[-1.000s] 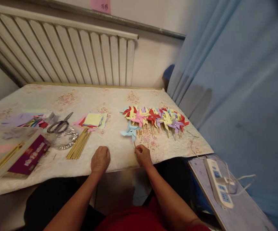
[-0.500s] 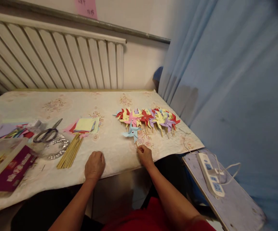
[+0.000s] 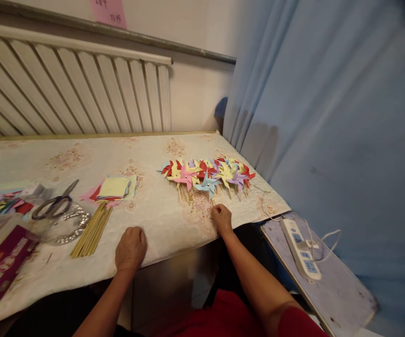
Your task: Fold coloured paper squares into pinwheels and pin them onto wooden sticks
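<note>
Between the thumb and fingers of my right hand (image 3: pixel 221 218) is the thin stick of a light blue paper pinwheel (image 3: pixel 207 184), held upright in front of a cluster of pinwheels. That cluster holds several colours, with a pink pinwheel (image 3: pixel 186 177), a yellow pinwheel (image 3: pixel 225 174) and a purple pinwheel (image 3: pixel 238 179) at its front. My left hand (image 3: pixel 131 249) rests as a closed fist near the table's front edge, with nothing visible in it. Left of this fist lies a bundle of thin wooden sticks (image 3: pixel 92 230), below a stack of coloured paper squares (image 3: pixel 114 187).
Scissors (image 3: pixel 56 201), a round clear container of silvery pins (image 3: pixel 69 227), a small white box (image 3: pixel 33 192) and a purple box (image 3: pixel 5 264) lie at the left. At the right, a power strip (image 3: pixel 300 248) sits on a lower board beside a blue curtain (image 3: pixel 314 117).
My right hand has carried the light blue pinwheel rightward and a little away, closer against the cluster. My left hand stays a fist at the table edge. The view has shifted slightly right.
</note>
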Demonstrator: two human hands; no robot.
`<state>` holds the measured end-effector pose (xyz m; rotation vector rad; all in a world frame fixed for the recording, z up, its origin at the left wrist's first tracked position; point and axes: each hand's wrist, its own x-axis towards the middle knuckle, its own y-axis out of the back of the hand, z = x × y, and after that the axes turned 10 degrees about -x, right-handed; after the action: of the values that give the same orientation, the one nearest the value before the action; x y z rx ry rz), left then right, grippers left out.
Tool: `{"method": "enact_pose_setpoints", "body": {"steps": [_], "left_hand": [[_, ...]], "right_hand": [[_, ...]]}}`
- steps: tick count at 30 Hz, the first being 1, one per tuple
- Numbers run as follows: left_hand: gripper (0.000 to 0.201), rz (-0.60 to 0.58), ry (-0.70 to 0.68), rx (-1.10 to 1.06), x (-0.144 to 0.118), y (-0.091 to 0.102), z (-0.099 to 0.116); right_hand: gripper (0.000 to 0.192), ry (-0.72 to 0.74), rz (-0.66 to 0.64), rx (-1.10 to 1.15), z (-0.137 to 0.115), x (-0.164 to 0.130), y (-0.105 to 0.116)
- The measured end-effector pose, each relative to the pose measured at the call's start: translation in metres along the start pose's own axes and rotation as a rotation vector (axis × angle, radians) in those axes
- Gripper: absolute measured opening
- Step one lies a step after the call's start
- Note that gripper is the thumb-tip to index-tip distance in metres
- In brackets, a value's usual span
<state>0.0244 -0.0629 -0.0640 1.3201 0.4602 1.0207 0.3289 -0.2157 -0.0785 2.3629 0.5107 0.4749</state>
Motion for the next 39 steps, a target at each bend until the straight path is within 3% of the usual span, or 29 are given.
{"method": "enact_pose_setpoints", "body": {"steps": [22,39], "left_hand": [[0.028,0.01,0.002,0.006,0.002,0.0,0.0],[0.026,0.051,-0.027,-0.001,0.001,-0.005,-0.003]], "right_hand": [[0.018,-0.093,0.128,-0.01,0.004,0.041,-0.004],[0.019,-0.142,0.149,-0.037,0.008,0.06,-0.006]]}}
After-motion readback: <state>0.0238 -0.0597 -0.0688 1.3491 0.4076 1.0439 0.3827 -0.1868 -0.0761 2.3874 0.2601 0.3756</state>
